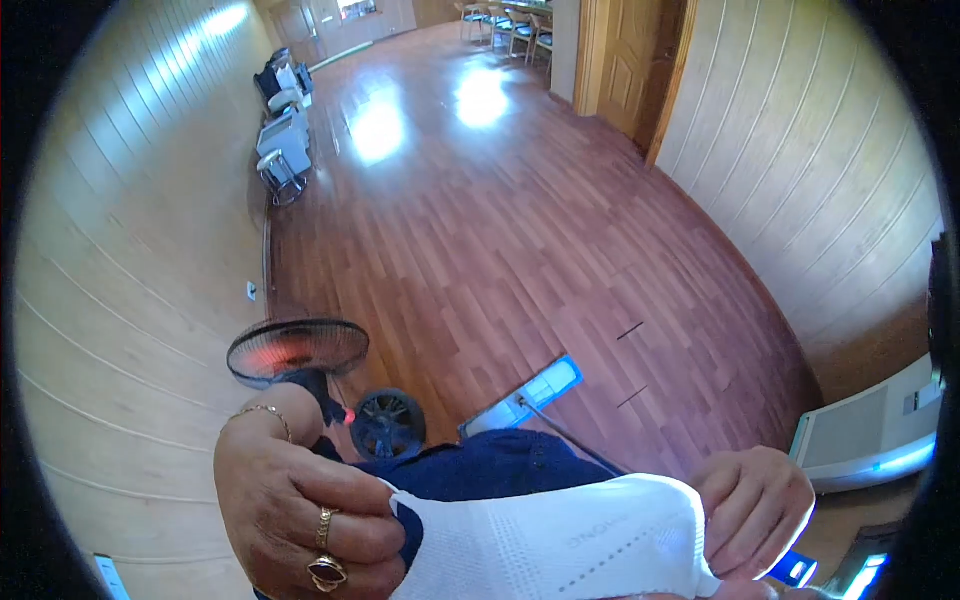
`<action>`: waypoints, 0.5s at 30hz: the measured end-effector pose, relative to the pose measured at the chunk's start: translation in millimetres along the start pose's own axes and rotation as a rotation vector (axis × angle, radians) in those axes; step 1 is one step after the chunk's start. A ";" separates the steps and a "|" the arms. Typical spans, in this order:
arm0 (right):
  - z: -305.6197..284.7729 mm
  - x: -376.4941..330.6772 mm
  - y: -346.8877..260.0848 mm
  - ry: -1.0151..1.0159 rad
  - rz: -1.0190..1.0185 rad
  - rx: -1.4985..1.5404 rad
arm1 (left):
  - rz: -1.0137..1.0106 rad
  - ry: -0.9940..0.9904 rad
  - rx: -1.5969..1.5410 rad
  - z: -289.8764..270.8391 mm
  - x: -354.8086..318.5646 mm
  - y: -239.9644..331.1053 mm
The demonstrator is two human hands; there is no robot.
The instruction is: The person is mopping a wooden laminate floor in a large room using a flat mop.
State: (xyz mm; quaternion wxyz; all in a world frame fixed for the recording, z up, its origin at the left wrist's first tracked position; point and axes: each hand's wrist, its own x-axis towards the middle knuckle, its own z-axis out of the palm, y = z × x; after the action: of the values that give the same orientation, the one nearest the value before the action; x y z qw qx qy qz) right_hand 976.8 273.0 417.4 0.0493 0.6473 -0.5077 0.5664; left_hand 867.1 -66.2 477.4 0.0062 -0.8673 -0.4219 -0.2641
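A white knitted sock (570, 535) with rows of small holes is stretched sideways close in front of my body. My left hand (305, 510), with two rings and a bracelet, is closed on its left end, where the opening curves. At the other end, my right hand (757, 510) grips the fabric with curled fingers. The lower edge of the picture cuts off part of the sock and both hands. Dark blue clothing (490, 458) shows just behind the sock.
A flat mop (548, 388) with a blue and white head lies on the wood floor (500, 240). At left stands a fan (298, 352) by a dark round base (388, 425). A white appliance (870, 435) is at right. Chairs (515, 32) line the far right.
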 end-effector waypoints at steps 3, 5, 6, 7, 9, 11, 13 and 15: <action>-7.3 20.0 11.0 -0.049 -0.103 0.189 | -0.171 0.015 -0.088 4.1 -2.4 7.6; -6.0 21.1 10.0 -0.040 -0.186 0.263 | -0.138 0.092 -0.138 2.7 -1.6 11.6; -6.6 22.7 7.7 -0.081 -0.232 0.228 | -0.162 0.161 -0.172 1.2 -3.3 17.0; -6.8 24.8 5.0 -0.122 -0.277 0.195 | -0.163 0.162 -0.165 0.8 -3.1 17.7; -1.2 34.6 2.7 -0.067 -0.304 0.166 | -0.067 0.140 -0.177 -0.6 2.2 17.9; 7.1 40.4 1.9 0.060 -0.350 0.106 | 0.019 0.123 -0.191 -4.2 7.4 13.6; 10.9 32.7 -3.0 0.051 -0.295 0.048 | 0.095 0.117 -0.198 -6.8 9.0 11.5; 22.5 32.3 -6.6 0.129 -0.218 0.027 | 0.163 0.116 -0.203 -9.6 9.4 14.1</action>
State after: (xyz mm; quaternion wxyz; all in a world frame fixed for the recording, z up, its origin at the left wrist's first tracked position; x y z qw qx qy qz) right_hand 991.8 242.4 438.1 0.1343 0.6613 -0.4225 0.6051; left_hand 877.9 -70.7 492.9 -0.0359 -0.8782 -0.3200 -0.3536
